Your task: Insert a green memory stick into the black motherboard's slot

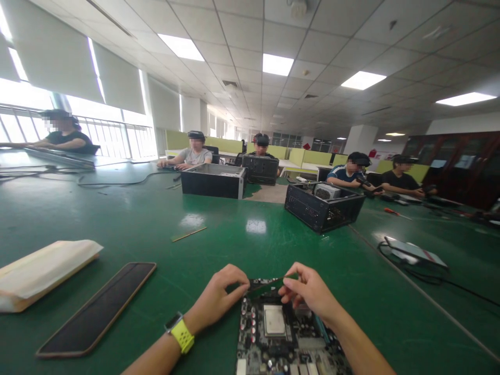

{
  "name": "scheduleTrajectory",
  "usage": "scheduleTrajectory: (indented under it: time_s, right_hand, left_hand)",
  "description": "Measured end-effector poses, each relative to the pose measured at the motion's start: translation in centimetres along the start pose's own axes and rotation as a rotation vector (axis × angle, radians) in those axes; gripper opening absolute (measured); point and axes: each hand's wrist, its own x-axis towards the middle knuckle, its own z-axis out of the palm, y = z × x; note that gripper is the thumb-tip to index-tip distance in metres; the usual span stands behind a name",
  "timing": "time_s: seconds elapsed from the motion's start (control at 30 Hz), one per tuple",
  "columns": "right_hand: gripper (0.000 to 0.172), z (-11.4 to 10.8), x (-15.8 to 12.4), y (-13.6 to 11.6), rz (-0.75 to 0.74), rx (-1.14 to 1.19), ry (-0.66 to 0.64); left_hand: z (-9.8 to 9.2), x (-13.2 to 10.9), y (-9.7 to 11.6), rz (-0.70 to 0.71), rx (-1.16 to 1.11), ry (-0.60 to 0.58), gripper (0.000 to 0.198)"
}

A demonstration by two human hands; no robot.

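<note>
A motherboard lies flat on the green table in front of me, with a square silver processor in its socket. Above its far edge, a thin green RAM stick spans the gap between my two hands. My left hand, with a watch on a yellow strap at the wrist, pinches the left end between thumb and fingertips. The other end is gripped by the thumb and index finger of my right hand, its remaining fingers curled over the board. Part of the motherboard's right side is hidden under my right forearm.
To the left lie a dark phone and a pale paper-wrapped packet. A thin yellowish stick rests farther off. Open computer cases stand beyond. At right sits a metal drive by a black cable. Several people sit across the table.
</note>
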Motion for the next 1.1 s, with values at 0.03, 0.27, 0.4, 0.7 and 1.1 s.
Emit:
scheduleTrajectory:
  time_s: [0.03,0.27,0.4,0.7,1.1]
  right_hand:
    - [0.042,0.0,0.0,0.0,-0.015,0.003,0.013]
    - [0.034,-0.5,0.3,0.5,-0.099,-0.123,0.062]
    - [0.024,-0.8,0.8,1.1,-0.285,-0.539,0.231]
    - [0.02,-1.7,1.3,2.6,-0.245,-0.787,0.28]
    - [0.019,-1.9,1.6,3.9,-0.201,-0.867,0.282]
  left_hand:
    - [0.0,0.0,0.0,-0.004,-0.008,0.01,0.017]
    - [0.2,0.0,-0.6,0.004,-0.016,0.057,0.014]
    - [0.2,0.1,-1.0,-0.023,0.026,0.099,0.015]
    - [0.5,0.2,-1.1,-0.062,0.045,0.04,0.018]
    - [0.8,0.5,-1.3,-0.089,0.088,0.019,0.018]
